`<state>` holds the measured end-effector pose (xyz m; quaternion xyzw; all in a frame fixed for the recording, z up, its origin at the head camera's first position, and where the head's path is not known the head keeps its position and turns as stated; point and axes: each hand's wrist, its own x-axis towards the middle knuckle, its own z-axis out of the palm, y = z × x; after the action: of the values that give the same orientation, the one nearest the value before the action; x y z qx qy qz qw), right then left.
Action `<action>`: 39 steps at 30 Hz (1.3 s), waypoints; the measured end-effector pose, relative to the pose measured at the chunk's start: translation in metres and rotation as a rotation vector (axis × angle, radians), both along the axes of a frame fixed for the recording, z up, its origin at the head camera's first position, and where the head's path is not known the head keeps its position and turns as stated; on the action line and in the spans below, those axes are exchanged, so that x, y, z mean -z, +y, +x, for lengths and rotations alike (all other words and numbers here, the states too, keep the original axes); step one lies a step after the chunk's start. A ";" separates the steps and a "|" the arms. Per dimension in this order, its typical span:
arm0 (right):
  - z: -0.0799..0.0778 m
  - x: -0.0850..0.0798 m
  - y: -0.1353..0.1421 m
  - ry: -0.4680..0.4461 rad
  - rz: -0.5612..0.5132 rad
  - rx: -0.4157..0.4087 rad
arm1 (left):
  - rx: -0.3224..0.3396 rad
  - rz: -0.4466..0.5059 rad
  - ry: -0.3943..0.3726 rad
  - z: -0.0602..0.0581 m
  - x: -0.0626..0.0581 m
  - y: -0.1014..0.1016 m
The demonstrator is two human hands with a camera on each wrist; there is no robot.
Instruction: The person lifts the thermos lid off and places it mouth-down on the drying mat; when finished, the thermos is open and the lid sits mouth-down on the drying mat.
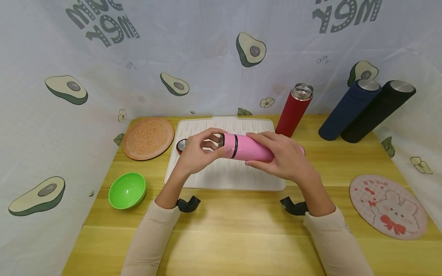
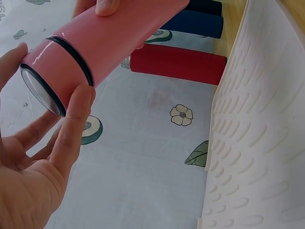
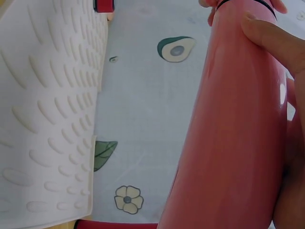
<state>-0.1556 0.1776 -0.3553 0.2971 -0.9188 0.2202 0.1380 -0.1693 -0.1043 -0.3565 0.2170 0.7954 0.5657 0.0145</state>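
A pink thermos bottle (image 1: pixel 253 148) is held almost level above the white drying mat (image 1: pixel 224 178), its capped end toward the left. My right hand (image 1: pixel 284 155) grips its body from the right. At the other end, my left hand (image 1: pixel 200 151) pinches the pink lid (image 2: pixel 55 74) between thumb and fingers. The lid sits on the bottle, with a black ring at the seam and a silvery disc on its end. Behind my left hand, a small red lid (image 1: pixel 182 145) with a silver top stands on the mat, partly hidden.
A red bottle (image 1: pixel 293 113) with an uncovered metal mouth stands behind the mat. Right of it are a blue bottle (image 1: pixel 348 111) and a black bottle (image 1: pixel 376 113). A green bowl (image 1: pixel 127 190) and orange round mat (image 1: pixel 148 138) lie left, a rabbit-printed mat (image 1: pixel 388 207) right.
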 end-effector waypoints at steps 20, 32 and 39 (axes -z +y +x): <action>0.000 -0.002 0.004 0.005 0.000 0.001 | 0.347 0.097 0.160 -0.005 0.006 -0.003; 0.001 -0.002 0.005 0.004 0.001 -0.002 | 0.195 0.090 0.012 -0.003 0.005 -0.001; 0.002 -0.001 0.003 0.010 -0.004 0.001 | 0.123 0.010 0.031 -0.005 0.006 -0.001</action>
<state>-0.1540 0.1809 -0.3539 0.2975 -0.9178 0.2205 0.1430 -0.1738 -0.1050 -0.3626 0.2745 0.7777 0.5644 0.0359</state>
